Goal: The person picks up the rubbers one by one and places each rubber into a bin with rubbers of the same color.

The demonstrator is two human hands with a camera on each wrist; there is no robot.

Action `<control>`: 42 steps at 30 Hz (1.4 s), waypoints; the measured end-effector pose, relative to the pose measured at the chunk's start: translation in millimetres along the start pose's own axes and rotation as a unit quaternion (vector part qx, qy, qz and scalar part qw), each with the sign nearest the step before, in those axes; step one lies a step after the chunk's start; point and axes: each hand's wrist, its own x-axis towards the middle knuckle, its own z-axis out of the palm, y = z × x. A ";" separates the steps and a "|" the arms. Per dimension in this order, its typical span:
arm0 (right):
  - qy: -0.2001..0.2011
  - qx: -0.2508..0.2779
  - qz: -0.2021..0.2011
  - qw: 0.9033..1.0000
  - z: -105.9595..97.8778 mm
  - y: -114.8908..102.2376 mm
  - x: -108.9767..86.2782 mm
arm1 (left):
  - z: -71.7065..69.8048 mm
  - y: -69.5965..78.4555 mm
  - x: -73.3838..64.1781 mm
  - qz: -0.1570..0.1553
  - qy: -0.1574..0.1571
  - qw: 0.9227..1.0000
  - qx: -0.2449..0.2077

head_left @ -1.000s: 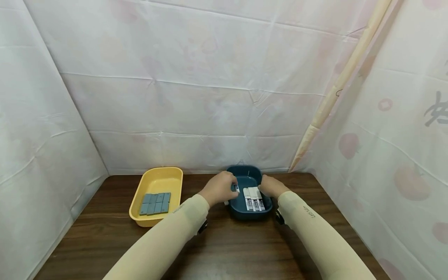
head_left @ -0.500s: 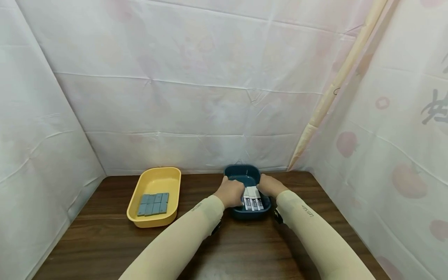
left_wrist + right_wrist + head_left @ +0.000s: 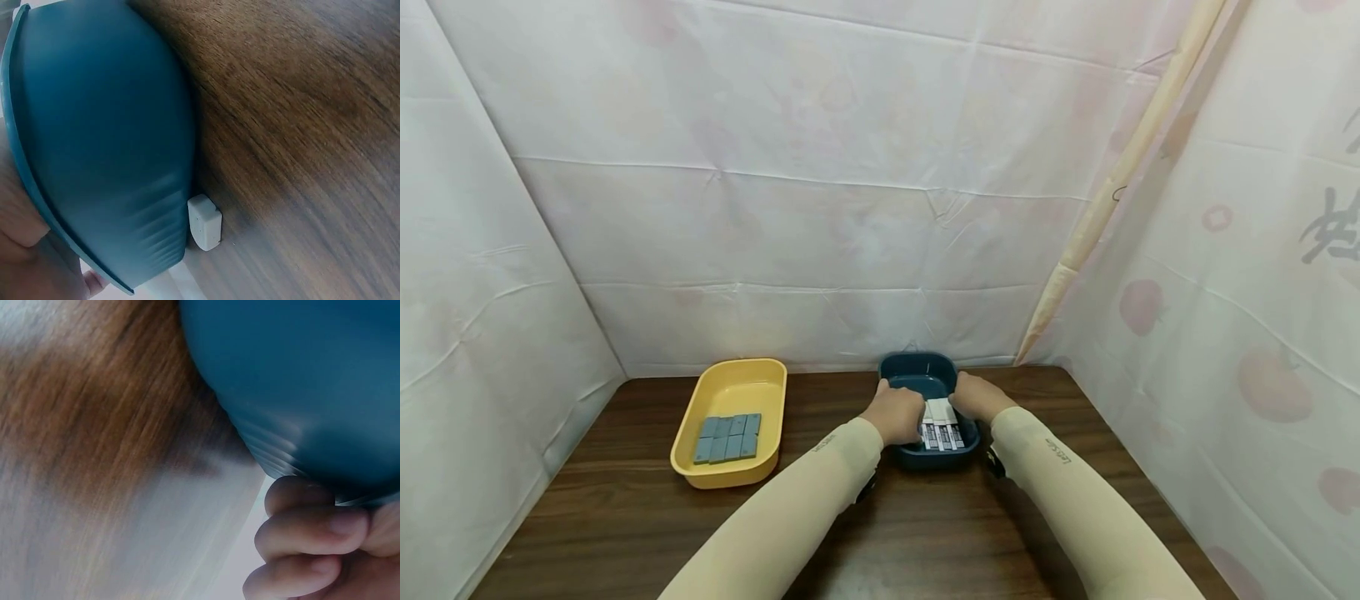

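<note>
A dark blue plastic basin stands on the table, with several small white blocks in a row inside, black-and-white printed labels on their near halves. My left hand reaches over the basin's left rim, fingers down inside beside the row. Those fingertips are hidden, so I cannot tell what they hold. My right hand grips the basin's right rim; in the right wrist view its fingers curl against the outside. A small off-white block stands on the table against the basin's outer wall in the left wrist view.
Left of the basin, a yellow basin holds several blue-grey rectangular tiles laid in two rows. The brown wood-grain table is bounded by pale printed cloth at the back and sides, with a cream-wrapped pole at the right corner.
My left hand, earlier pinching a small label-printed block at the left rim, has moved right and down into the blue basin. The right hand stays on its rim. The view has shifted slightly.
</note>
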 end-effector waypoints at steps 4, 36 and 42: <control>0.000 0.004 0.003 1.000 0.0 -1.9 0.8 | -1.1 -5.2 -1.8 0.008 0.020 1.000 -0.016; -0.006 0.008 0.022 1.000 9.9 8.6 19.5 | 5.5 -61.3 -47.7 -0.069 0.020 0.984 -0.164; -0.006 0.016 0.024 1.000 1.0 -0.2 5.6 | 7.6 -59.6 -43.9 -0.074 0.017 0.986 -0.151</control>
